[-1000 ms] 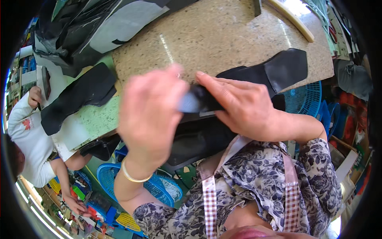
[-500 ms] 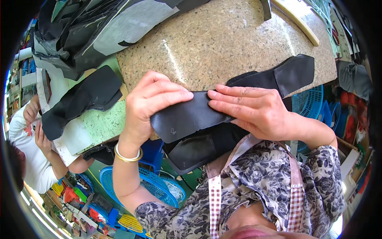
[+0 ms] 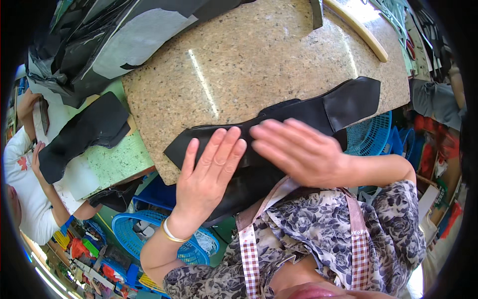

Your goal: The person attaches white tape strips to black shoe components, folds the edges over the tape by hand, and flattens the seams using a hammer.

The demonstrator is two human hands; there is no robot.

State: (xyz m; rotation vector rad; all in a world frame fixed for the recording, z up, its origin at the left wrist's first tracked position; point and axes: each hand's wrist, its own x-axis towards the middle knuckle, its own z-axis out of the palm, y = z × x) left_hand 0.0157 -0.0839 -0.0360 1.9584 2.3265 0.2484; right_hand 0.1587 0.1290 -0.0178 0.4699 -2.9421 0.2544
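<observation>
A long black leather piece [image 3: 351, 104] lies spread along the near edge of the speckled stone slab [image 3: 239, 65], with a seam across its right part. My left hand [image 3: 206, 174] rests over its left part, palm down, fingers stretched out. Over its middle is my right hand [image 3: 308, 154], fingers extended and smeared by motion; whether it touches the leather I cannot tell. Neither hand grips anything. Another black leather piece [image 3: 249, 187] shows below the slab's edge, partly hidden by my hands.
A stack of black and grey sheets [image 3: 139, 45] stands at the far left. Another black piece [image 3: 82, 134] lies on the green surface [image 3: 119, 167], beside a co-worker's hand [image 3: 37, 157]. A curved wooden strip [image 3: 361, 32] lies far right. Blue baskets [image 3: 124, 226] stand below.
The leather's left part, earlier folded over under my fingers, now lies opened out. My left hand has come off its edge, moved down and right, and straightened its fingers.
</observation>
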